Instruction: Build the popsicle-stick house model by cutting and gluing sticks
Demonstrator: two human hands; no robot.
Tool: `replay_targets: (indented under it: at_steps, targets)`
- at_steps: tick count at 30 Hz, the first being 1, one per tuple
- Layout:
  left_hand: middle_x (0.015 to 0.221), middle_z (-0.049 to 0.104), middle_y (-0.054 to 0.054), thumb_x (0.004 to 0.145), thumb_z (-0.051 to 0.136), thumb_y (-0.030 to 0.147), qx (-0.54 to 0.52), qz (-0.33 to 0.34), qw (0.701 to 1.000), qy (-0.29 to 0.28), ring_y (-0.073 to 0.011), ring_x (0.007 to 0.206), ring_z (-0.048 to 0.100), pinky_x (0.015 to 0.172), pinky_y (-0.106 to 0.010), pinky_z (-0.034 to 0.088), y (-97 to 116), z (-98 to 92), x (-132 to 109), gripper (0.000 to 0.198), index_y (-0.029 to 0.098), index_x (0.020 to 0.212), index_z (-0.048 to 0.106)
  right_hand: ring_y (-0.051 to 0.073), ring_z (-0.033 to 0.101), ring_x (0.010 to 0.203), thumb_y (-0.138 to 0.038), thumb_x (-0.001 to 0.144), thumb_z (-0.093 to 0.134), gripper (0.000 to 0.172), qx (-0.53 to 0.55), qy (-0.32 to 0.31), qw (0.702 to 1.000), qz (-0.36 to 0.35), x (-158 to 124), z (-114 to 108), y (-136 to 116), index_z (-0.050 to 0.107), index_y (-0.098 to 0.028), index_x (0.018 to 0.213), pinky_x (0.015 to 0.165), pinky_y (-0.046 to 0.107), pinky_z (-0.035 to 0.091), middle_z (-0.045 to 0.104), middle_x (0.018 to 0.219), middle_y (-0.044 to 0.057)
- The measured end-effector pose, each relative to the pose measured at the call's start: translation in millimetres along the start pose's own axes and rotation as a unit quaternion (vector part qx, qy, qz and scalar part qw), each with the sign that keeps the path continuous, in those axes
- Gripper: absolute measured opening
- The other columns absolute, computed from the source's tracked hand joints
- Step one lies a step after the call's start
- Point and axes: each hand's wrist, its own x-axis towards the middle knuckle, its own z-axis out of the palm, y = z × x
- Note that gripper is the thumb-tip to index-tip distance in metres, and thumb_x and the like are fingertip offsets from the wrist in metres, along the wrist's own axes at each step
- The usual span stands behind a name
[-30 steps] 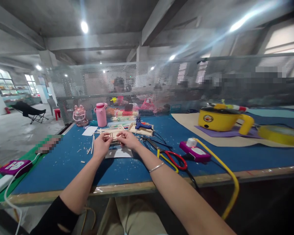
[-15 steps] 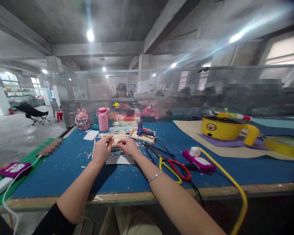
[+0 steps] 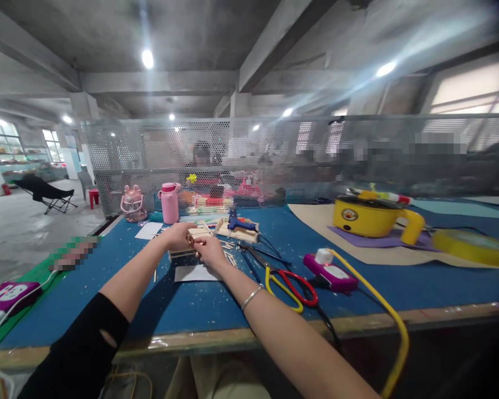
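My left hand (image 3: 180, 237) reaches over a small structure of pale wooden sticks (image 3: 178, 256), its fingers bent and closed at the tips. Close against it, my right hand (image 3: 212, 252) pinches with thumb and forefinger, the fingertips of both hands meeting. What lies between them is too small to make out. Below the hands is a white sheet of paper (image 3: 197, 273). Loose thin sticks (image 3: 229, 254) are scattered right of the structure. Behind them, a blue glue gun (image 3: 241, 224) rests on a shallow wooden stick frame (image 3: 224, 230).
Scissors with red and yellow handles (image 3: 301, 288) lie right of my right forearm, near a purple power socket (image 3: 330, 272) with a yellow cable. A yellow pot (image 3: 357, 217) stands farther right. A pink bottle (image 3: 170, 204) stands at the back before a perforated metal screen (image 3: 162, 141).
My left hand has moved right and over the stick structure, meeting my right fingertips; the hands were apart before. The view has shifted slightly to the right.
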Motion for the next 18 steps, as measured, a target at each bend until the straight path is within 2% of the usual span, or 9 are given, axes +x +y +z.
replay_targets:
  at_steps: [6, 11, 18]
  targets:
    - [0.063, 0.064, -0.001, 0.053, 0.055, 0.016, -0.061, -0.023, 0.998, 0.003, -0.0137, 0.057, 0.057, 0.05, -0.019, 0.038, 3, -1.2, -2, 0.059, 0.012, 0.113, 0.055, 0.006, 0.042, 0.032, -0.02, 0.069, 0.051, 0.017, 0.0, -0.009, 1.0, 0.009, -4, 1, -2, 0.067, -0.016, 0.07, 0.035, 0.017, 0.032, 0.051, 0.041, -0.004]
    - [0.065, 0.064, -0.003, 0.059, 0.054, 0.017, 0.016, -0.009, 0.998, 0.056, -0.0149, 0.06, 0.057, 0.053, -0.021, 0.038, 4, 0.8, -3, 0.051, 0.012, 0.109, 0.057, 0.006, 0.042, 0.032, -0.018, 0.069, 0.049, 0.017, -0.006, -0.013, 1.0, 0.011, -7, 1, -5, 0.066, -0.016, 0.068, 0.034, 0.017, 0.031, 0.052, 0.042, -0.003]
    - [0.067, 0.065, -0.003, 0.063, 0.053, 0.016, 0.021, -0.014, 0.999, 0.045, -0.0139, 0.061, 0.058, 0.054, -0.02, 0.038, 2, 3.6, -4, 0.056, 0.012, 0.119, 0.049, 0.008, 0.05, 0.036, -0.015, 0.069, 0.051, 0.006, 0.021, 0.006, 1.0, -0.012, -10, -16, -14, 0.057, -0.016, 0.071, 0.036, 0.016, 0.036, 0.051, 0.043, -0.005]
